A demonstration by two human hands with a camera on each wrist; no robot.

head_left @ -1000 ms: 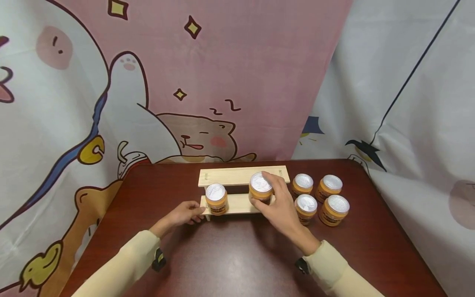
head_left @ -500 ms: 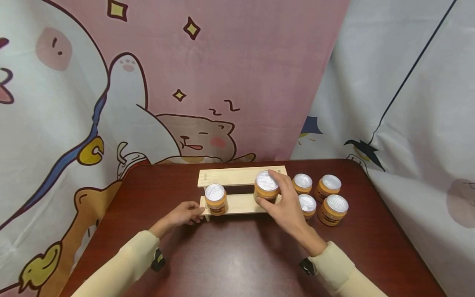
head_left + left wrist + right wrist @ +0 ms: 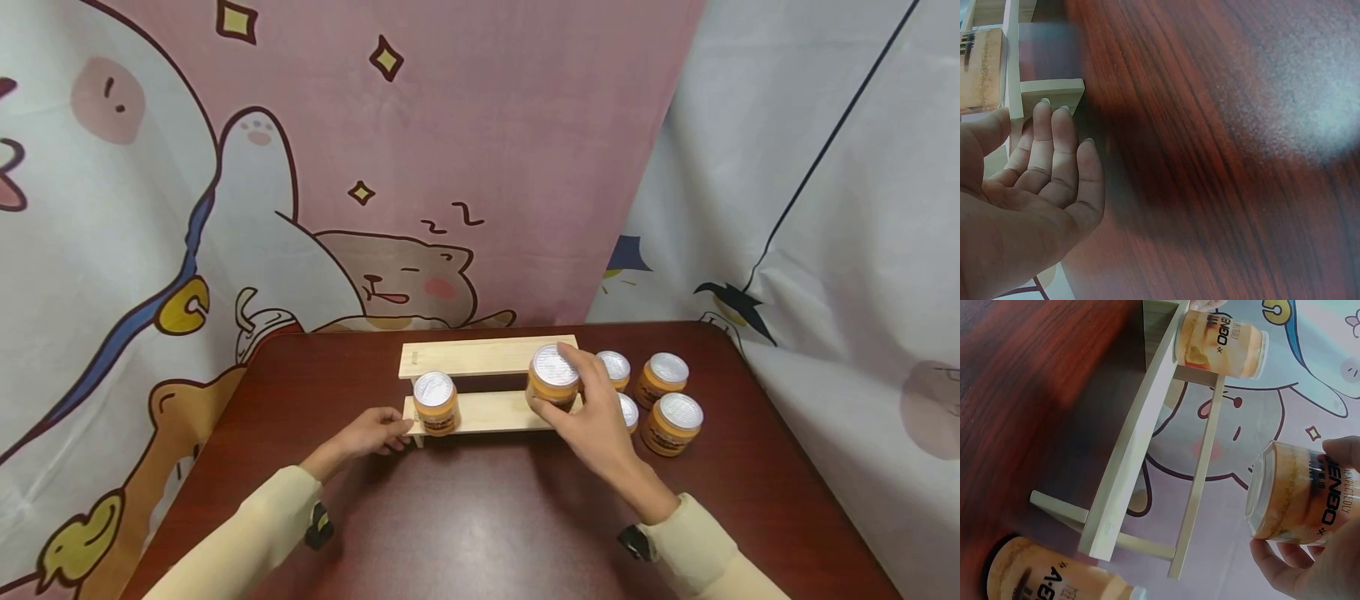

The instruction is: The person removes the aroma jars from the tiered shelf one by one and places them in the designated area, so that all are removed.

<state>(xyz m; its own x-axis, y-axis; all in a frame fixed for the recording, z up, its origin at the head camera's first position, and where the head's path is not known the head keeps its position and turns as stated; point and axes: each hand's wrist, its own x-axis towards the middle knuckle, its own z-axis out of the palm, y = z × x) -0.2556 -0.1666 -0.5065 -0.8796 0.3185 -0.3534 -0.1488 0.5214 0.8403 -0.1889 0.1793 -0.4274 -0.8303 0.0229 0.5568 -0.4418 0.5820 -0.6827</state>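
We list: right hand (image 3: 596, 427), grip round raised jar (image 3: 551, 385) above the right end of the lower shelf (image 3: 487, 412), thumb opposing fingers, we judge, for firmness; left hand (image 3: 371, 433), pinching the wooden rack (image 3: 465, 357) at its left end, presumably steadying it; second jar (image 3: 437, 406), standing there.

lower shelf (image 3: 491, 412) — room right of standing jar (image 3: 437, 407) | jars (image 3: 673, 423) flank right end | left end — left grip (image 3: 377, 431)

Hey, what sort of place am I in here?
Probably an indoor tabletop workspace, perhaps screened off for a demonstration: creased cartoon-print cloth hangs behind a dark red-brown table, with a two-step wooden rack and matching silver-topped jars.
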